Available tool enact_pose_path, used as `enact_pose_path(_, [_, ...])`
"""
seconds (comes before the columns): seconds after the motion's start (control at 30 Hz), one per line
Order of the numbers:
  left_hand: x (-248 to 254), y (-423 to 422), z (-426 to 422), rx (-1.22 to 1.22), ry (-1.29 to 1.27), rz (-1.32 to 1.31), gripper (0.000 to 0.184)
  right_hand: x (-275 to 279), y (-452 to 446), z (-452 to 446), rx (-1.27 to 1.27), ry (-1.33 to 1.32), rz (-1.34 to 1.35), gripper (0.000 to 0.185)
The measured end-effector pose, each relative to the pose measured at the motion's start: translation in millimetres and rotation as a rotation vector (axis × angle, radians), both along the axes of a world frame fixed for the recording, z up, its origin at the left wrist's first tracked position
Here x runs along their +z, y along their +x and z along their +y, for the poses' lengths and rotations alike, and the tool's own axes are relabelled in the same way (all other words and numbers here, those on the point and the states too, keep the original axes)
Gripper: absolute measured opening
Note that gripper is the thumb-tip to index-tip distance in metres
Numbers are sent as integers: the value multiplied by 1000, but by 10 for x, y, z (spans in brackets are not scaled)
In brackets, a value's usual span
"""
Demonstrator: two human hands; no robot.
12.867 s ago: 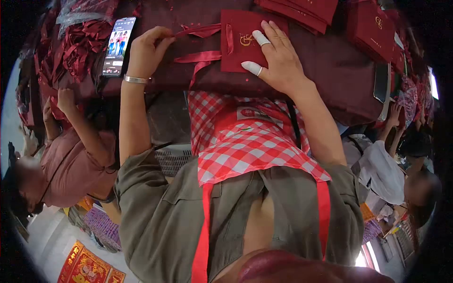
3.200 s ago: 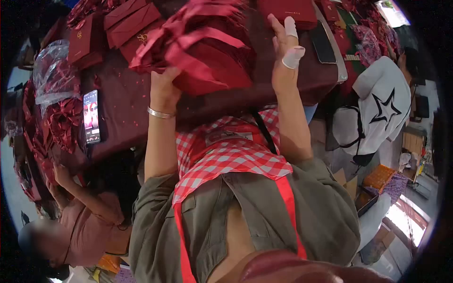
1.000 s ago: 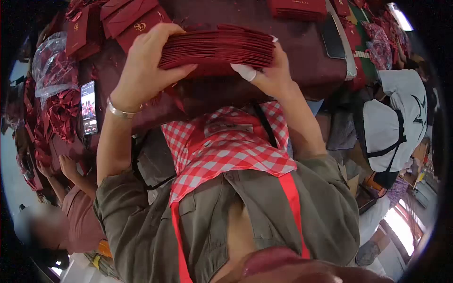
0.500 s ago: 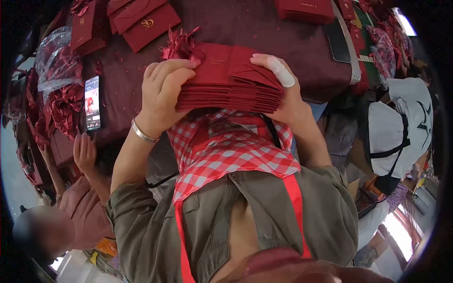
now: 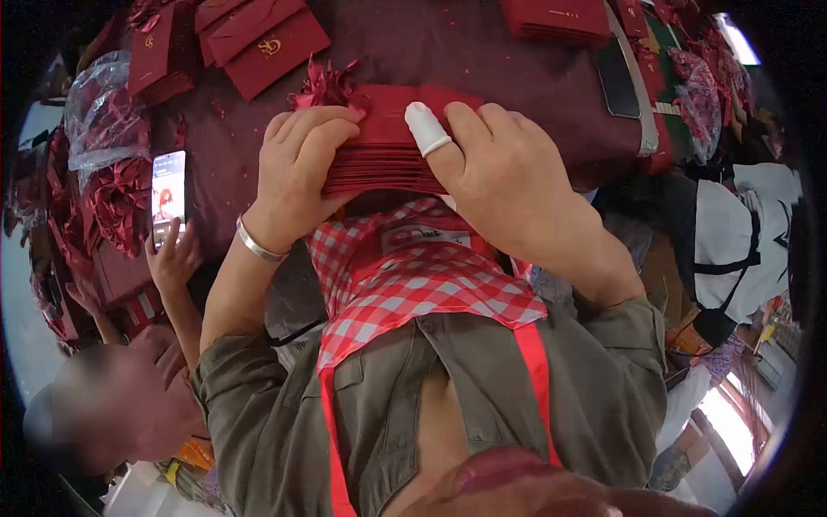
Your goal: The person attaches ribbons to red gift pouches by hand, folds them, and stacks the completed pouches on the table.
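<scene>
A thick stack of dark red envelopes [image 5: 383, 159] sits in front of my body, its layered folded edges facing me. My left hand [image 5: 306, 159] is closed round the stack's left side, its fingers curled over the top. My right hand [image 5: 517, 168] lies over the right part, fingers bent down on it and hiding that end. One of its digits, in a white cover [image 5: 426, 129], rests across the top. Right behind my left fingers is a bunch of shiny red ribbon [image 5: 332, 86]; whether they touch it, I cannot tell.
More red envelopes [image 5: 274, 47] with gold print lie at the back left, and another pile [image 5: 556, 19] at the back right. A dark phone [image 5: 617, 84] lies by the right table edge. On the left, a co-worker's hand [image 5: 175, 254] touches a lit phone [image 5: 169, 194] near bagged ribbons [image 5: 112, 129].
My right hand has moved from the stack's right end up and left over its top, its white-covered digit now further left. My left hand stays. The co-worker's hand has reached onto the lit phone.
</scene>
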State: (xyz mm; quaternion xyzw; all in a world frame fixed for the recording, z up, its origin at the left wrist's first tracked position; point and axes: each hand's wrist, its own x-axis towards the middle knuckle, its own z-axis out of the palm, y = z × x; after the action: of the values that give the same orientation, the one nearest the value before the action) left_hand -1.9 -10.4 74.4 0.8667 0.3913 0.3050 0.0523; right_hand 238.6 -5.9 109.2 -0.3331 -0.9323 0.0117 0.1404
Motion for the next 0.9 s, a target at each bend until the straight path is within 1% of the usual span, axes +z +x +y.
enact_pose_path(0.03, [-16, 0, 5, 1, 8, 1, 59, -26, -11, -8, -4, 88, -48, 63])
enact_pose_path(0.07, [-31, 5, 26, -5, -28, -25, 62, -28, 0, 15, -3, 99, -50, 63])
enact_pose_path(0.13, [1, 44, 60, -17, -43, -59, 64, -17, 24, 123, 38, 22, -42, 60])
enact_pose_path(0.2, [141, 115, 119, 150, -20, -23, 72, 41, 10, 359, 49, -17, -50, 55])
enact_pose_path(0.23, [237, 115, 94, 201, 77, -47, 73, 99, 4, 487, 58, -55, -56, 53])
enact_pose_path(0.3, [250, 168, -31, 24, 174, -514, 65, 237, -75, 692, 9, -15, -140, 52])
enact_pose_path(0.33, [264, 244, -190, -79, 56, -700, 57, 322, -142, 772, -2, 16, -182, 51])
enact_pose_path(0.4, [280, 431, -403, -195, -775, -850, 49, 402, -249, 894, -8, 72, -189, 52])
enact_pose_path(0.43, [88, 612, -345, -248, -1109, -1016, 42, 442, -291, 945, -19, 96, -183, 52])
enact_pose_path(0.5, [-428, 801, -34, -106, -1259, -1246, 46, 503, -398, 1069, -36, 140, -162, 52])
enact_pose_path(0.53, [-710, 738, 219, -230, -1278, -1486, 44, 525, -454, 1125, -45, 161, -144, 52])
enact_pose_path(0.57, [-888, 634, 450, -361, -1291, -1724, 43, 520, -476, 1181, -59, 171, -122, 52])
enact_pose_path(0.63, [-555, 562, 686, 159, -1045, -1952, 41, 517, -527, 1340, -98, 178, -62, 52])
enact_pose_path(0.7, [-459, 359, 948, -131, -804, -1857, 55, 473, -556, 1484, -145, 163, 14, 53])
enact_pose_path(0.73, [-405, 296, 1060, -137, -805, -1855, 55, 434, -544, 1534, -171, 148, 59, 53])
enact_pose_path(0.77, [-360, 233, 1161, -251, -800, -1763, 57, 382, -526, 1572, -201, 126, 101, 53])
enact_pose_path(0.83, [-400, 157, 1372, -339, -804, -1672, 60, 229, -481, 1651, -271, 56, 199, 53])
enact_pose_path(0.9, [-524, 220, 1551, -84, -966, -1479, 58, 21, -353, 1644, -354, -24, 291, 53])
